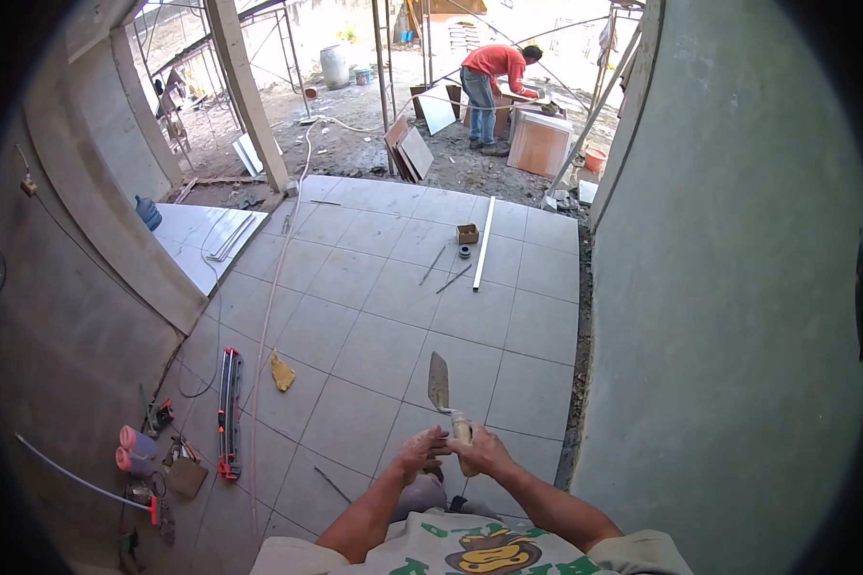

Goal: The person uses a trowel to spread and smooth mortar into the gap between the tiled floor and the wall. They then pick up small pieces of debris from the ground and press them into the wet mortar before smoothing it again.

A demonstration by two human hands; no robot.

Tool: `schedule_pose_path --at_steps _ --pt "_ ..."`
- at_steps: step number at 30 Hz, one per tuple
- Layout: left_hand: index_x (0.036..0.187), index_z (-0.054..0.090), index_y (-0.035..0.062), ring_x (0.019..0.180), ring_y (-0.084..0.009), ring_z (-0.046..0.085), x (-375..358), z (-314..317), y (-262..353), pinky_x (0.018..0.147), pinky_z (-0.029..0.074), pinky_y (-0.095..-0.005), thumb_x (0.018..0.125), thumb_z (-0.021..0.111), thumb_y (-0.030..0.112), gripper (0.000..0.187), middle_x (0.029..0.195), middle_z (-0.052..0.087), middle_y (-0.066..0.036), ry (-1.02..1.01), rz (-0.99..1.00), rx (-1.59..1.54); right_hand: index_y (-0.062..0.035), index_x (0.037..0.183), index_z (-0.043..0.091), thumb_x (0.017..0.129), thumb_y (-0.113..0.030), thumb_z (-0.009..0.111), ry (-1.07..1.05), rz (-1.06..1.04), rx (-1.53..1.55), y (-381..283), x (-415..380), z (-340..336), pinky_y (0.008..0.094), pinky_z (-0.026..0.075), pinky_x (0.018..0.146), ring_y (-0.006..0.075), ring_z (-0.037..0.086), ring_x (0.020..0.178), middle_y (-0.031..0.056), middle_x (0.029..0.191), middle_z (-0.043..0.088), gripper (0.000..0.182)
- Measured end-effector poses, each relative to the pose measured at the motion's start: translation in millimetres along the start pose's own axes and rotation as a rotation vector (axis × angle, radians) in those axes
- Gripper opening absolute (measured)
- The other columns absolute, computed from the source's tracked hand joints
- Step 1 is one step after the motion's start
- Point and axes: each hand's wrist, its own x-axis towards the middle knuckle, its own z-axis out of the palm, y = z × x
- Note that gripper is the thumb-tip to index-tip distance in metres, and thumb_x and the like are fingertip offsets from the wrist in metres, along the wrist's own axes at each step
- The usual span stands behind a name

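A pointed trowel [438, 381] with a pale handle is gripped in my right hand [484, 450], its grey blade angled up and away from me over the tiles. My left hand [420, 452] is right beside the handle, palm turned inward, with its fingers stretched toward the right hand and nothing in them. Both hands are in front of my body, above my knees. Beneath them spreads a floor of large light grey tiles [379, 350].
To the left lie a red and black tile cutter [229, 412], a yellow scrap [282, 372], pink containers [136, 450] and a hose [276, 278]. Ahead are a white straightedge [484, 244] and a small box [467, 234]. Outside, a person in red [494, 72] bends over stacked tiles.
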Motion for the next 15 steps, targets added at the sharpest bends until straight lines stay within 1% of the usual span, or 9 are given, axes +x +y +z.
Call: schedule_pose_path --at_steps 1,2,4,6,8,10,12,14,15 --pt "0.101 0.061 0.0052 0.076 -0.0146 0.062 12.1 5.0 6.5 0.067 0.049 -0.0294 0.089 0.054 0.05 0.046 0.088 0.065 -0.007 -0.118 0.014 -0.185 0.0019 0.121 0.048 0.073 -0.049 0.063 -0.075 -0.099 -0.02 -12.9 5.4 -4.8 0.041 0.046 0.088 0.0367 0.06 0.101 0.0254 0.107 0.06 0.071" --pt "0.101 0.061 0.0052 0.076 -0.0146 0.062 32.7 0.1 9.9 0.067 0.049 -0.0294 0.089 0.054 0.05 0.046 0.088 0.065 -0.007 -0.121 0.005 -0.181 0.001 0.124 0.046 0.075 -0.05 0.061 -0.146 -0.195 -0.044 -24.4 10.6 -9.7 0.0408 0.046 0.089 0.0368 0.059 0.102 0.0251 0.107 0.06 0.073" --pt "0.096 0.059 0.0047 0.072 -0.0159 0.062 78.9 -5.0 17.2 0.066 0.05 -0.0317 0.09 0.053 0.049 0.046 0.084 0.064 -0.007 -0.194 -0.002 -0.225 -0.001 0.128 0.044 0.077 -0.051 0.059 -0.181 -0.147 -0.107 -33.3 24.9 -19.1 0.04 0.045 0.09 0.0366 0.059 0.102 0.0238 0.11 0.06 0.072" --pt "0.093 0.058 0.0049 0.069 -0.0175 0.062 106.1 -7.7 34.8 0.065 0.051 -0.0329 0.089 0.057 0.045 0.041 0.079 0.063 -0.009 -0.241 -0.079 -0.269 -0.001 0.125 0.048 0.081 -0.049 0.056 -0.251 -0.209 -0.156 -30.3 47.5 -29.0 0.0403 0.046 0.089 0.0361 0.059 0.101 0.0227 0.109 0.061 0.066" --pt "0.09 0.057 0.0054 0.064 -0.0187 0.061 134.4 -9.2 53.3 0.063 0.053 -0.0327 0.086 0.062 0.04 0.036 0.076 0.062 -0.01 -0.036 -0.09 -0.065 -0.0003 0.12 0.053 0.084 -0.048 0.053 -0.445 -0.23 -0.235 -27.6 69.7 -56.1 0.0409 0.046 0.087 0.0355 0.06 0.098 0.0226 0.105 0.062 0.06" --pt "0.087 0.056 0.0065 0.062 -0.0192 0.061 156.8 -11.2 71.9 0.062 0.054 -0.0319 0.083 0.065 0.036 0.031 0.075 0.062 -0.01 -0.012 -0.142 -0.086 -0.0015 0.114 0.057 0.086 -0.048 0.05 -0.521 -0.169 -0.29 -9.1 88.4 -75.7 0.0414 0.046 0.086 0.0359 0.06 0.096 0.0228 0.102 0.063 0.055" --pt "0.076 0.057 0.005 0.064 -0.0199 0.061 195.3 -15.7 101.7 0.064 0.053 -0.0326 0.083 0.065 0.037 0.034 0.073 0.062 -0.011 0.012 -0.195 -0.103 0.0016 0.109 0.057 0.087 -0.049 0.048 -0.724 -0.082 -0.488 7.5 120.1 -96.4 0.0439 0.044 0.086 0.0384 0.058 0.098 0.0254 0.101 0.062 0.056" --pt "0.073 0.056 0.0063 0.061 -0.02 0.06 225.6 -16.2 137.7 0.061 0.052 -0.0331 0.083 0.064 0.036 0.032 0.072 0.061 -0.011 -0.011 -0.235 -0.092 0.001 0.108 0.058 0.089 -0.047 0.046 -0.703 -0.133 -0.431 11.9 137.1 -120.0 0.0443 0.044 0.086 0.0384 0.058 0.098 0.0255 0.102 0.062 0.053" --pt "0.073 0.055 0.0065 0.06 -0.0202 0.06 243.9 -16.6 153.1 0.06 0.052 -0.0333 0.083 0.064 0.036 0.032 0.071 0.061 -0.011 0.015 -0.175 -0.062 0.0003 0.107 0.059 0.09 -0.044 0.044 -0.678 -0.189 -0.377 11.7 142.8 -126.0 0.0447 0.044 0.086 0.0384 0.058 0.098 0.0257 0.102 0.061 0.049"
